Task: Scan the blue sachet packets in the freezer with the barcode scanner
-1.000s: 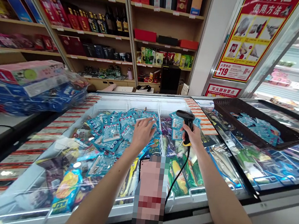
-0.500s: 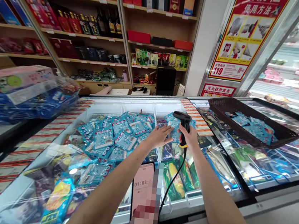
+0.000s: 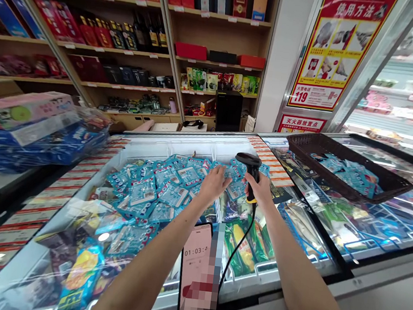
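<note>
My right hand point(image 3: 261, 189) is wrapped around the handle of a black-and-yellow barcode scanner point(image 3: 252, 168), whose head points to the left and whose cable hangs down. To its left, my left hand point(image 3: 215, 183) hovers at the edge of a heap of small blue packets, fingers a little bent and thumb apart, with nothing plainly gripped. The blue packets point(image 3: 142, 192) spread across the glass top of a chest freezer. More blue packets point(image 3: 234, 189) lie between my hands and under the scanner, partly hidden. Below my left forearm stands a phone point(image 3: 193, 268) with a running timer.
At the right, a dark brown basket point(image 3: 392, 188) holds more blue packets point(image 3: 353, 173). Boxes in plastic wrap point(image 3: 38, 126) are stacked at the left. Price-tag strips point(image 3: 16, 223) run along the freezer's edge. Shelves of boxed goods point(image 3: 121, 51) line the back.
My left hand has drawn left, away from the scanner, uncovering the packets between my hands. The scanner has shifted slightly left in my right hand's grip.
</note>
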`<action>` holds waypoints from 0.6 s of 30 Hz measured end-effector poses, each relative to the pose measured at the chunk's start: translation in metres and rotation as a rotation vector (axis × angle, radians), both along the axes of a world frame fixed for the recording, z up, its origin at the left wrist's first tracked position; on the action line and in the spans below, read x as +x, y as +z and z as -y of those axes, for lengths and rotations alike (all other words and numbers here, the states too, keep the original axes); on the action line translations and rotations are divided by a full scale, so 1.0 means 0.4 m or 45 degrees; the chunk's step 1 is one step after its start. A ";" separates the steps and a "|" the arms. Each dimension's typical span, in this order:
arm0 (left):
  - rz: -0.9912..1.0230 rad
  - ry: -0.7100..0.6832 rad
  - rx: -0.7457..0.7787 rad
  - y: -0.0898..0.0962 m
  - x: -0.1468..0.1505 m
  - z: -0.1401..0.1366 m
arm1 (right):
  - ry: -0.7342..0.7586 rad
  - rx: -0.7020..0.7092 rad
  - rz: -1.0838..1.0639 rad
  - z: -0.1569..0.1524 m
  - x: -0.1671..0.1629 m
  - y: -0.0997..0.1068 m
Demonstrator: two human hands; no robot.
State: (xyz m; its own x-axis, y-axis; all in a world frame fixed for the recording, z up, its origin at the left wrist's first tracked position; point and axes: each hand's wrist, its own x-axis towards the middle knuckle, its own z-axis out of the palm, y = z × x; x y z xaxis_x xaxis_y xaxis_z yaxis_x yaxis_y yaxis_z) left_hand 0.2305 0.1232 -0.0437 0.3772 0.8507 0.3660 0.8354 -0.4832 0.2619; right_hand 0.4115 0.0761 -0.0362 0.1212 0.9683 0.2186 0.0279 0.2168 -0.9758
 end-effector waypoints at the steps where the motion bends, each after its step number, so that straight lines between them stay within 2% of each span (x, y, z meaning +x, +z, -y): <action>1: 0.051 0.018 -0.065 -0.004 0.003 -0.012 | 0.003 -0.003 0.002 0.000 -0.001 0.001; 3: 0.083 0.031 -0.153 -0.013 0.013 -0.034 | -0.005 -0.012 -0.002 -0.001 -0.002 0.004; 7: 0.073 -0.005 -0.178 -0.020 0.039 -0.060 | -0.002 -0.025 -0.025 0.003 -0.008 0.014; 11: 0.148 0.032 -0.228 -0.017 0.055 -0.072 | 0.015 -0.007 -0.036 0.004 -0.012 0.018; 18: 0.345 0.086 -0.034 0.009 0.034 -0.057 | 0.014 0.008 -0.056 0.008 -0.016 0.019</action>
